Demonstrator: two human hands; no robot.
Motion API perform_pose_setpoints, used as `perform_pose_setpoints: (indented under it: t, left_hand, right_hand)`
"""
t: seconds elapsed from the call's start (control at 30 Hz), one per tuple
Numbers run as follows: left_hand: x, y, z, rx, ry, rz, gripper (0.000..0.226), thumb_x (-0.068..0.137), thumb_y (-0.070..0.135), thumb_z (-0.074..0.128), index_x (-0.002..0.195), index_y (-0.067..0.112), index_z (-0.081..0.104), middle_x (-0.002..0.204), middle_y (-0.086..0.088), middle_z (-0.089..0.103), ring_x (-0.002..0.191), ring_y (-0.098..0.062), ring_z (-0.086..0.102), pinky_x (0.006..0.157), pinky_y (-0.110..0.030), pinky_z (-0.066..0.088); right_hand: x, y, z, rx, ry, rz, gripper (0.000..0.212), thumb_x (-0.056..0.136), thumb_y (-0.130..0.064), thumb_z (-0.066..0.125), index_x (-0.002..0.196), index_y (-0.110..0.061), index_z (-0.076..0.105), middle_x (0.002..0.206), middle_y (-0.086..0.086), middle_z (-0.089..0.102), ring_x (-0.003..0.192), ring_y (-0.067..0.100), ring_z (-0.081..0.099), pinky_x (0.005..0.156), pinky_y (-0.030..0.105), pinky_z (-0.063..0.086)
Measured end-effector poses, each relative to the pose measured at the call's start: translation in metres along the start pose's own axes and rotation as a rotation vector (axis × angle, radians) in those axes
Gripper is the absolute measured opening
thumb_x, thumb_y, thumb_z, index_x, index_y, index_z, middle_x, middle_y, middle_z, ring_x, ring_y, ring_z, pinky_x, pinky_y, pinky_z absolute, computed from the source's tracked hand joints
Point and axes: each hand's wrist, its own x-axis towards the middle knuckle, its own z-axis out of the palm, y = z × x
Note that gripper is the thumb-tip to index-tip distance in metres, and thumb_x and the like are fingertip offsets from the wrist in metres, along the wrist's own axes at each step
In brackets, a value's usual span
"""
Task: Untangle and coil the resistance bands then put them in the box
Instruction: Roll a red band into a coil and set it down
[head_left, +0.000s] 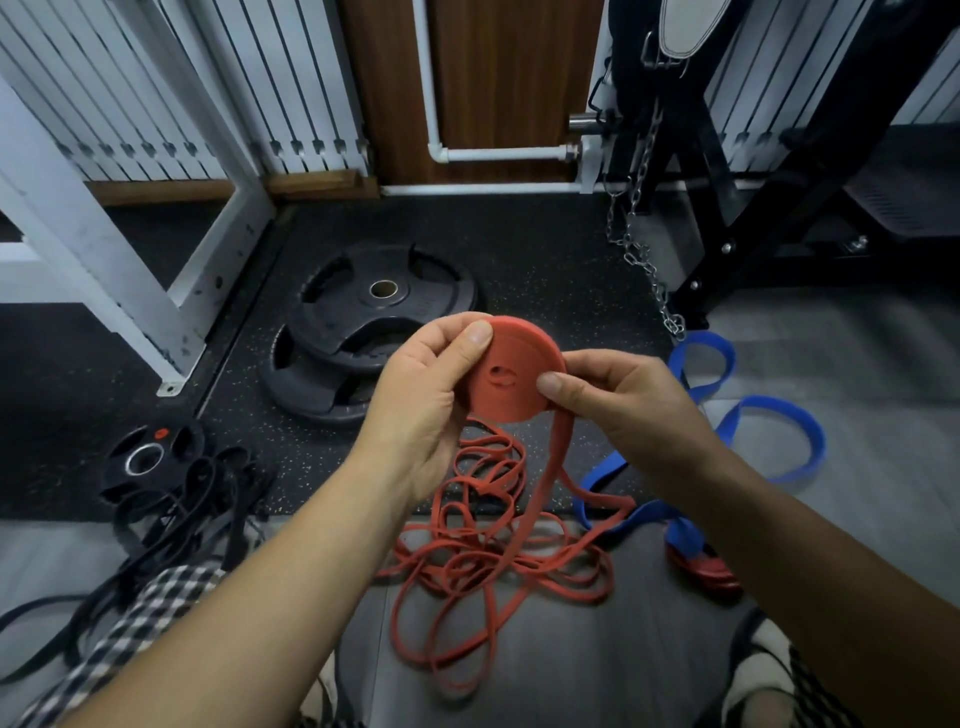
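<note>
Mostly wound up, the red band (514, 374) was a tight flat disc held at mid-frame above the floor (545, 249), its loose tail (551, 467) dropping into a tangled heap below. The left hand (426, 395) gripped the disc's left rim, thumb on its face. The right hand (623, 400) pinched the right rim where the tail left.

no text can be read; the red mark (162, 432) on the small weight plate (136, 480) at near left is too blurred.
</note>
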Motion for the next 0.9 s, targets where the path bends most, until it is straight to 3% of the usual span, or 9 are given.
perform_pose_setpoints:
  t: [0.17,0.27,0.37,0.53,0.67,0.8,0.9]
  left_hand:
    - [0.006,0.010,-0.015,0.512,-0.174,0.115,0.027,0.072,0.027,0.070,0.098,0.027,0.063,0.084,0.004,0.059,0.075,-0.004,0.056,0.064,-0.012,0.045]
    - [0.003,0.006,-0.012,0.675,-0.225,0.142,0.010,0.078,0.020,0.070,0.086,0.025,0.067,0.081,0.004,0.064,0.075,-0.006,0.058,0.068,-0.020,0.046]
    - [0.002,0.003,-0.009,0.540,-0.137,0.106,0.011,0.082,0.010,0.064,0.080,0.021,0.066,0.072,0.007,0.064,0.066,-0.002,0.058,0.060,-0.016,0.046]
    - [0.001,0.002,-0.006,0.310,-0.081,0.050,0.008,0.085,0.009,0.060,0.085,0.015,0.064,0.071,0.005,0.066,0.061,-0.001,0.059,0.052,-0.014,0.045]
    - [0.001,0.000,-0.005,0.127,-0.049,-0.036,0.005,0.085,0.011,0.058,0.087,0.012,0.062,0.068,0.004,0.067,0.060,-0.005,0.060,0.053,-0.019,0.049]
    - [0.000,0.003,-0.007,0.319,-0.161,-0.027,0.019,0.071,0.023,0.066,0.089,0.016,0.065,0.073,0.005,0.067,0.065,-0.003,0.061,0.055,-0.017,0.047]
    - [-0.002,0.000,-0.005,0.337,-0.142,-0.044,0.010,0.079,0.016,0.065,0.088,0.012,0.067,0.072,0.002,0.067,0.062,-0.002,0.061,0.052,-0.015,0.046]
  right_hand:
    - [0.002,-0.002,-0.010,-0.347,-0.043,-0.033,0.011,0.081,-0.013,0.068,0.090,-0.017,0.071,0.082,0.006,0.072,0.079,0.018,0.068,0.074,0.027,0.055]
    - [0.000,-0.001,-0.007,-0.369,-0.058,-0.044,0.014,0.081,-0.013,0.068,0.095,-0.014,0.071,0.083,0.006,0.072,0.080,0.018,0.068,0.074,0.026,0.055]
    - [0.001,0.000,-0.003,-0.267,-0.037,-0.049,0.013,0.080,-0.010,0.068,0.092,-0.014,0.067,0.085,0.009,0.072,0.081,0.021,0.069,0.076,0.030,0.056]
    - [0.001,0.003,0.000,-0.062,-0.033,0.022,0.012,0.076,-0.007,0.070,0.086,-0.010,0.064,0.075,0.003,0.070,0.066,0.006,0.066,0.061,0.014,0.052]
    - [0.003,0.003,-0.001,-0.019,-0.021,0.028,0.008,0.079,-0.006,0.066,0.086,-0.009,0.067,0.076,0.002,0.071,0.068,0.004,0.067,0.062,0.012,0.052]
    - [0.005,0.002,-0.007,-0.138,-0.052,-0.008,0.009,0.078,-0.008,0.068,0.085,-0.014,0.069,0.082,0.007,0.073,0.075,0.015,0.069,0.071,0.022,0.056]
    - [0.003,0.000,-0.003,-0.191,-0.079,-0.016,0.008,0.079,-0.010,0.068,0.086,-0.014,0.070,0.080,0.005,0.073,0.074,0.012,0.070,0.069,0.019,0.056]
